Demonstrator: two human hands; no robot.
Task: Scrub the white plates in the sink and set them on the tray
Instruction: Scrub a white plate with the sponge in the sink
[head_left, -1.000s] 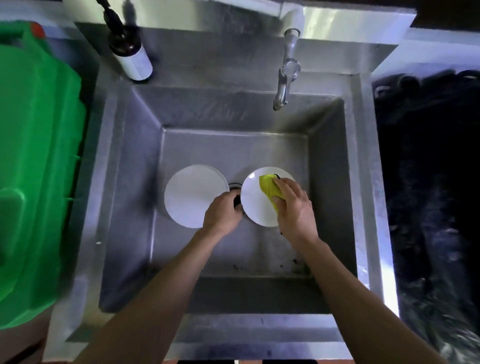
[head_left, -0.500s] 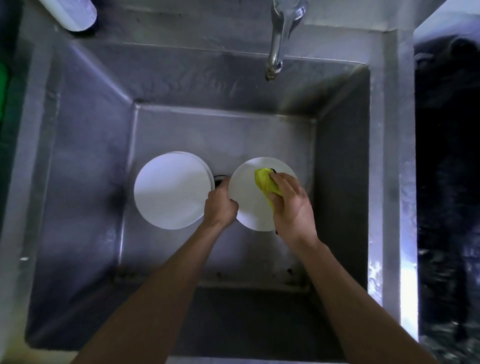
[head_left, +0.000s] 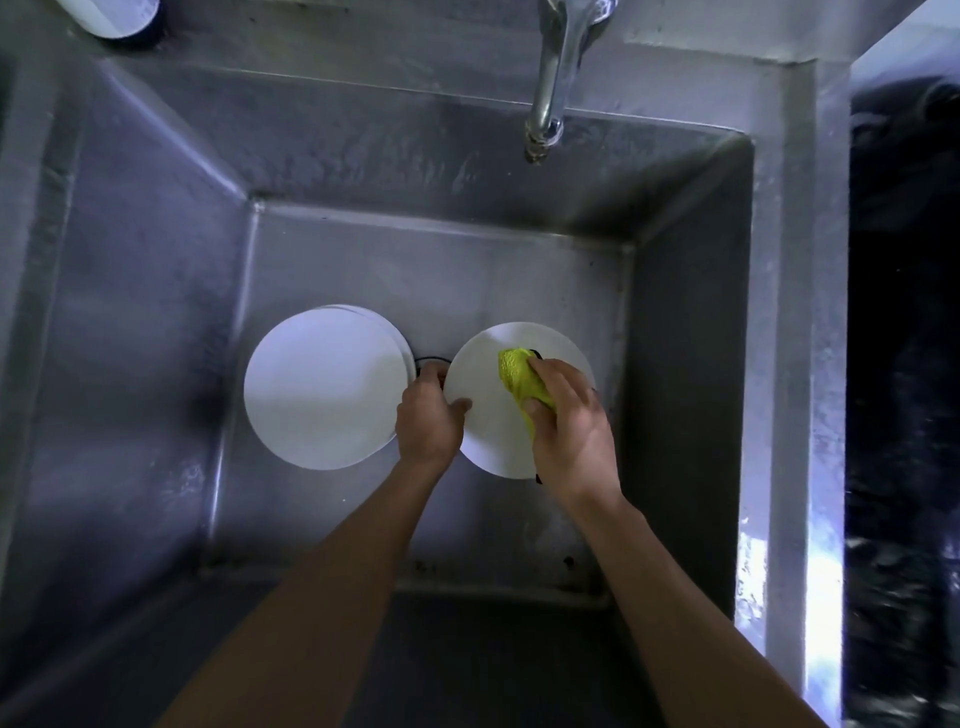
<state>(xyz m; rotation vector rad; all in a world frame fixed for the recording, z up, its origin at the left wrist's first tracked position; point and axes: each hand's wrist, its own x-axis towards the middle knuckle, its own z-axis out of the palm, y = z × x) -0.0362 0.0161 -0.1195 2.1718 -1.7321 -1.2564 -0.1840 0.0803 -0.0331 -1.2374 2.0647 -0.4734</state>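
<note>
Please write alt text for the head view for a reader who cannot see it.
In a steel sink, the left hand holds a white plate by its rim while the right hand presses a yellow-green scrubbing cloth onto it. A stack of white plates lies alongside, under a faucet.

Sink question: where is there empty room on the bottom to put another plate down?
The steel sink floor is bare between the back wall and the two spots of round white plates. It is bare again in front, toward the near wall. The middle is crowded: the stack of white plates, the left hand gripping the plate being scrubbed, and the right hand holding the yellow-green scrubbing cloth.
</note>
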